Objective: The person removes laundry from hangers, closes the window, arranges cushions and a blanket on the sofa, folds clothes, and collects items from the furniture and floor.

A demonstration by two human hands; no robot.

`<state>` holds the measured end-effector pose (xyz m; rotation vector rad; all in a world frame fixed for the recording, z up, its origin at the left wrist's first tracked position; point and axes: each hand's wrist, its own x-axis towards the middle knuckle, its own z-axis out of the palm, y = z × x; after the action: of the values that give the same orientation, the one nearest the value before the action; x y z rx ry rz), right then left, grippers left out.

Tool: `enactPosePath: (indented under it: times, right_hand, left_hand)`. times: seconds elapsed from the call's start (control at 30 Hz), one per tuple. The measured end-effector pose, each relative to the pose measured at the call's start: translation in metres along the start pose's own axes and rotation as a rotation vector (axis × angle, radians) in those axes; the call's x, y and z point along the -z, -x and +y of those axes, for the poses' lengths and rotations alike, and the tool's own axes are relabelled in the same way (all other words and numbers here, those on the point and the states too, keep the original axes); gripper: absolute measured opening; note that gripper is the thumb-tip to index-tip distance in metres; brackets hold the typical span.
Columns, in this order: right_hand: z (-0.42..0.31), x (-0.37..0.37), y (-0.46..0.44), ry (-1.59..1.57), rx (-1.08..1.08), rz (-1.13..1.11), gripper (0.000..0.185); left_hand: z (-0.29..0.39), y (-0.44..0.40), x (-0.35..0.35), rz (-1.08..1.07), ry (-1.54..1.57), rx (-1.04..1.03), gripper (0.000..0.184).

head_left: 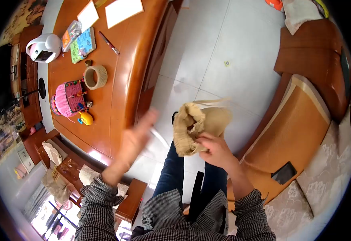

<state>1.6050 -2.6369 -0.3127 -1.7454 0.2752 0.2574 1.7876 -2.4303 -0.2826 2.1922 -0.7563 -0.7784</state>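
A beige cloth drawstring bag [189, 128] hangs over my lap, its gathered mouth partly open toward the left. My right hand [217, 152] grips the bag at its rim, thumb and fingers closed on the cloth. What lies inside the bag is too dark to make out. My left hand [137, 134] is apart from the bag, beside the table's edge, and smeared by motion. Close to its fingers is a blurred white strip [159, 137]; I cannot tell whether the hand holds it.
On the wooden table [117, 88] to the left are a tape roll [95, 77], a pink woven basket [69, 99], a yellow toy [86, 118], a pen [109, 43] and a white device [44, 47]. A phone [284, 172] lies on the sofa [280, 136] at right.
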Motion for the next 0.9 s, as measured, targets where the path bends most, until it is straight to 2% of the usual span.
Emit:
enactPosePath:
  times: [0.07, 0.13, 0.2, 0.23, 0.33, 0.37, 0.47, 0.5, 0.53, 0.6, 0.67, 0.7, 0.73, 0.83, 0.9]
  right_hand:
    - [0.006, -0.009, 0.005, 0.115, 0.101, -0.057, 0.027]
    - [0.015, -0.017, 0.013, 0.119, 0.171, -0.084, 0.026]
    - [0.037, -0.027, 0.019, 0.137, 0.167, 0.013, 0.022]
    - [0.050, -0.032, 0.024, 0.154, 0.142, 0.064, 0.022]
    - [0.077, -0.044, 0.041, 0.221, -0.010, 0.169, 0.024]
    - [0.082, -0.049, 0.046, 0.234, -0.043, 0.212, 0.025]
    - [0.079, -0.061, 0.066, 0.163, -0.137, 0.291, 0.035]
    - [0.072, -0.066, 0.072, 0.091, -0.174, 0.330, 0.038]
    - [0.066, -0.071, 0.078, 0.022, -0.203, 0.369, 0.040]
    - [0.058, -0.074, 0.089, -0.070, -0.246, 0.387, 0.046]
    - [0.048, -0.064, 0.094, -0.021, -0.214, 0.460, 0.046]
    - [0.047, -0.057, 0.099, 0.073, -0.140, 0.423, 0.045]
    - [0.047, -0.048, 0.105, 0.166, -0.064, 0.385, 0.045]
    - [0.035, -0.030, 0.118, 0.291, 0.168, 0.238, 0.037]
    - [0.027, -0.023, 0.126, 0.333, 0.252, 0.152, 0.029]
  left_hand:
    - [0.019, 0.020, -0.034, -0.324, -0.444, -0.265, 0.071]
    - [0.003, 0.030, -0.062, -0.548, -0.509, -0.034, 0.062]
    - [-0.032, 0.040, -0.092, -0.437, -0.395, -0.137, 0.049]
    - [-0.034, 0.045, -0.100, -0.435, -0.395, -0.009, 0.037]
    - [-0.043, 0.064, -0.129, -0.307, -0.541, 0.242, 0.032]
    - [-0.051, 0.074, -0.138, -0.249, -0.556, 0.272, 0.022]
    - [-0.017, 0.071, -0.154, -0.088, 0.163, 1.112, 0.017]
    - [0.002, 0.070, -0.157, -0.062, 0.278, 1.215, 0.018]
    - [0.015, 0.074, -0.159, -0.082, 0.319, 1.229, 0.017]
    - [0.036, 0.093, -0.163, -0.189, 0.217, 0.960, 0.019]
    - [0.033, 0.113, -0.149, -0.321, -0.192, 0.541, 0.025]
    - [0.029, 0.119, -0.138, -0.373, -0.394, 0.324, 0.028]
    - [0.027, 0.120, -0.125, -0.454, -0.498, 0.299, 0.033]
    - [0.020, 0.122, -0.092, -0.533, -0.698, 0.190, 0.028]
    - [0.030, 0.113, -0.075, -0.478, -0.628, 0.157, 0.028]
